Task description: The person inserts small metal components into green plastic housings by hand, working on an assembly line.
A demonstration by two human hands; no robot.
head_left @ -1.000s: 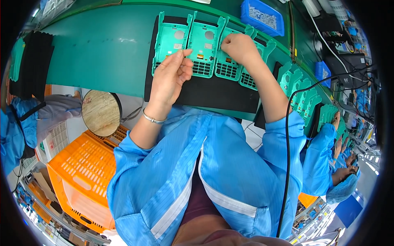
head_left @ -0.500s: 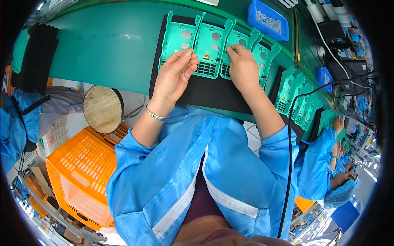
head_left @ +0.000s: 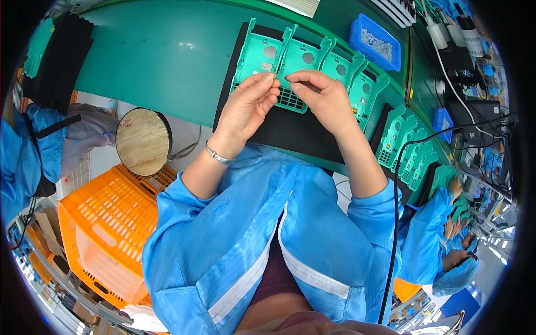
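Several green plastic housings lie side by side on a black mat [head_left: 285,131] in front of me. The leftmost housing [head_left: 257,50] is partly behind my left hand [head_left: 245,109], whose thumb and fingers are pinched together. Whatever that pinch holds is too small to name. My right hand [head_left: 328,103] is over the lower part of the second housing [head_left: 296,62], its thumb and forefinger closed near the left fingertips. Anything between them cannot be made out. Beyond the right hand are the third housing [head_left: 335,64] and the rightmost housing [head_left: 363,97].
A blue bin [head_left: 377,43] of small white pieces stands at the back right. More green housings [head_left: 397,137] lie farther right, near a co-worker's blue sleeve [head_left: 424,240]. A black cable [head_left: 395,234] hangs down on my right. An orange crate [head_left: 106,223] and round stool [head_left: 143,140] are at left.
My right hand has moved left from the third housing to the second, close to my left hand. The left hand stays pinched. The whole view has shifted slightly.
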